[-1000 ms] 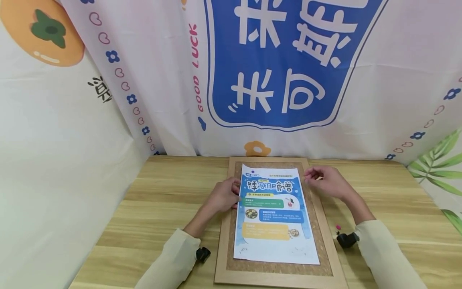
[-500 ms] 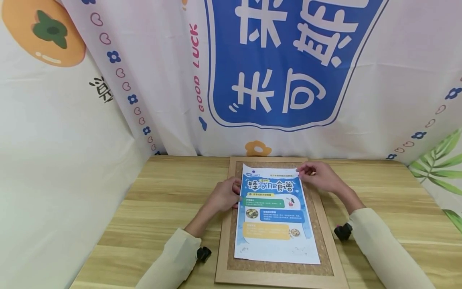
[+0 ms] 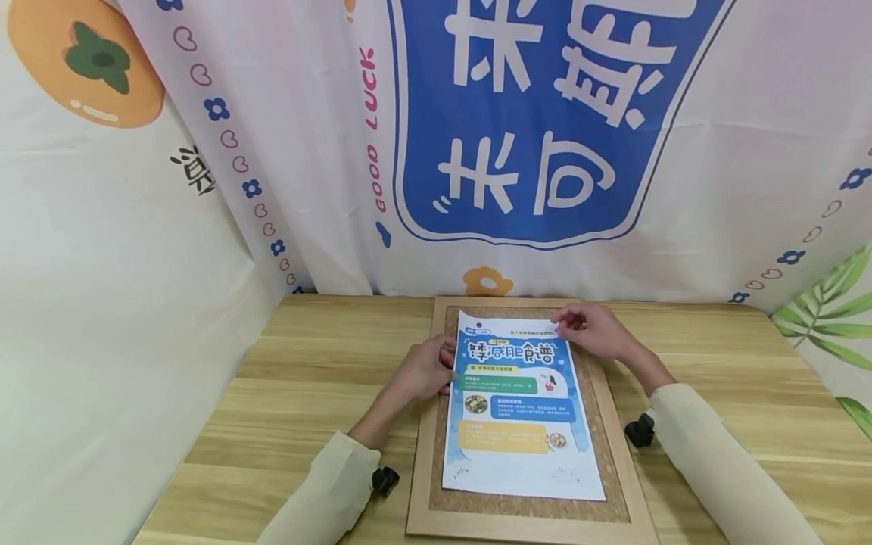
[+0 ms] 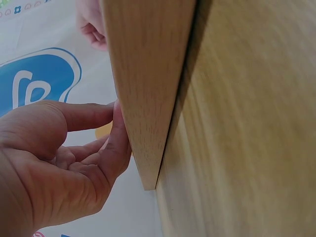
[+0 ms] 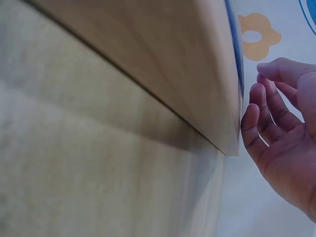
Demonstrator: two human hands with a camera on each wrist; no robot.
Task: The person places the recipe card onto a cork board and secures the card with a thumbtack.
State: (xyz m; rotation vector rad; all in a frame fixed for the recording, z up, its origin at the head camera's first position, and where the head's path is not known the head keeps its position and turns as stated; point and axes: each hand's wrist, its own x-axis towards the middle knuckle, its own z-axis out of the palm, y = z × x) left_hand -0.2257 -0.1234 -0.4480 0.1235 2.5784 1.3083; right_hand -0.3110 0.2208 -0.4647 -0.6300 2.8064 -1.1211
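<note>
A printed paper poster (image 3: pixel 518 473) lies on a cork board (image 3: pixel 531 506) with a wooden frame (image 3: pixel 421 484). A purple push pin (image 3: pixel 479 325) sits at its top left corner. At the poster's left edge, my left hand (image 3: pixel 425 369) pinches the paper edge; in the left wrist view its thumb and index tips meet above the frame's side. My right hand (image 3: pixel 593 331) is over the top right corner, thumb and forefinger pinching a small pinkish push pin, mostly hidden by the fingertips. The right wrist view shows that hand (image 5: pixel 286 123) with its other fingers loosely bent.
The board lies on a wood-grain table (image 3: pixel 313 363), its far end near a printed cloth backdrop (image 3: pixel 327 189). A white cloth (image 3: pixel 102 303) hangs at the left. Black wrist cameras (image 3: pixel 384 480) sit by both sleeves.
My right hand has moved left from beside the frame to the poster's top right corner. The pink push pin on the table at right is now out of sight. My left hand stays put.
</note>
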